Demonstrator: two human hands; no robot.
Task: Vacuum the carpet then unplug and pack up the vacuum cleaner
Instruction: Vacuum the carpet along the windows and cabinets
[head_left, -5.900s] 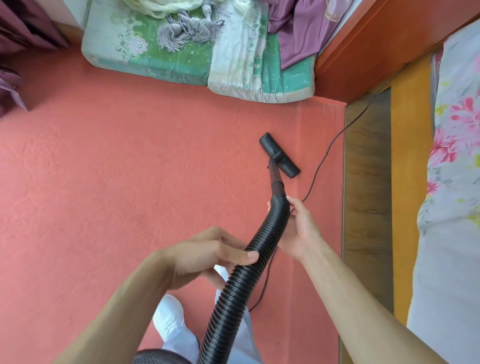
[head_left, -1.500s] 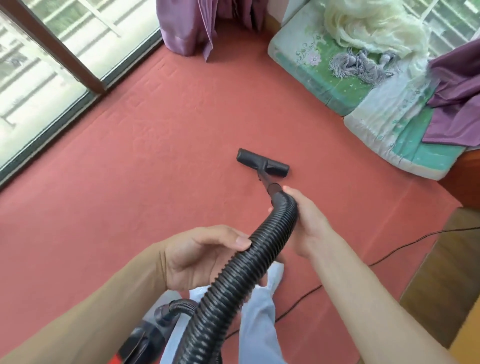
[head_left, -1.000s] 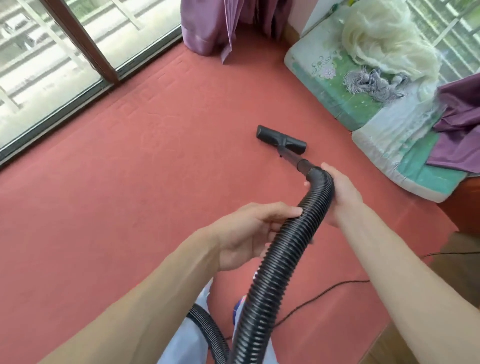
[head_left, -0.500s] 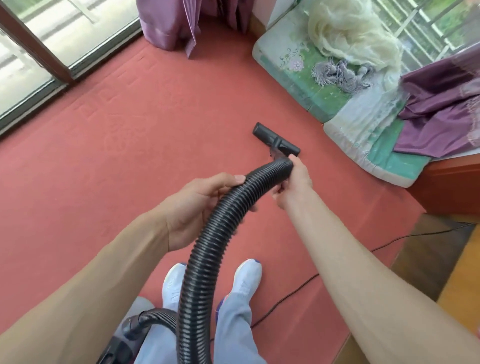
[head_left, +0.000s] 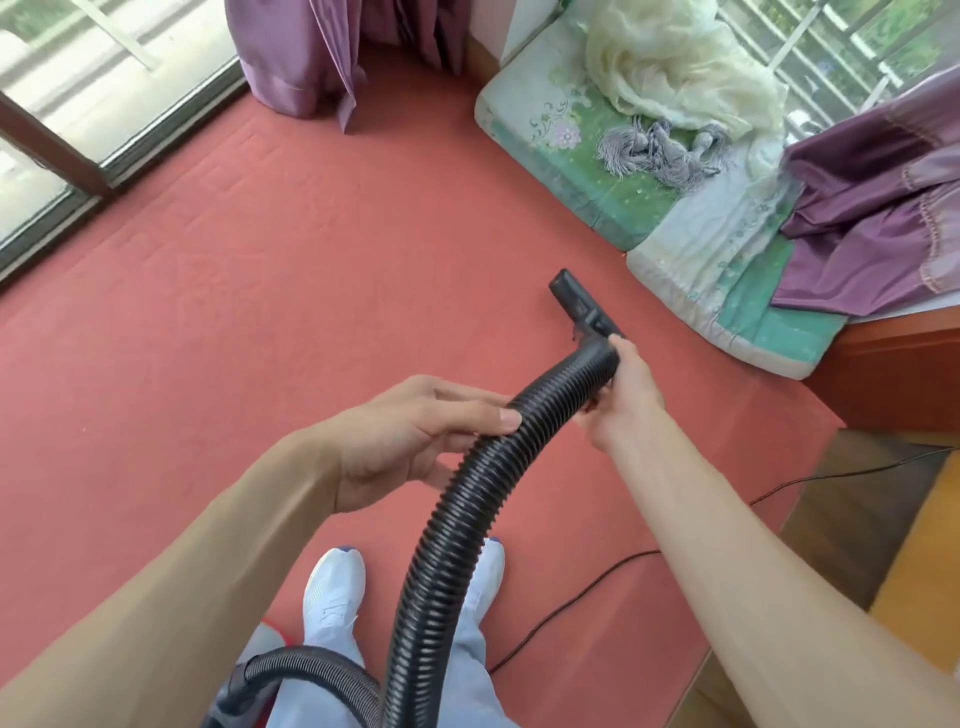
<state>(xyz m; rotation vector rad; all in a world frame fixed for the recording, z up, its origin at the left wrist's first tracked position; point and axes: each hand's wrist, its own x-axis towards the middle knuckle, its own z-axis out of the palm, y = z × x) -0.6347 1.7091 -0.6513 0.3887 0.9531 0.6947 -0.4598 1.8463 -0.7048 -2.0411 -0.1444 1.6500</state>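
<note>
Both hands on the hose. Left hand: thumb over the top of the ribs, fingers curled underneath, a loose wrap mid-hose. Right hand: fingers closed round the hose end, right behind the nozzle. Nozzle sits on the carpet just past the right fingertips, pointing toward the cushions. Vacuum body is low behind the left wrist, mostly cut off. Cord runs on the carpet below the right forearm, well back from the fingers. My read: mid-vacuuming, unplug and pack-up not started. To do this pass well: steer with the right hand and hold the nozzle flat on the pile. Left hand should only feed slack, so the bend between the two grips doesn't kink. Overlap strokes up to the cushion edge. Mind the cord on any pull-back.
</note>
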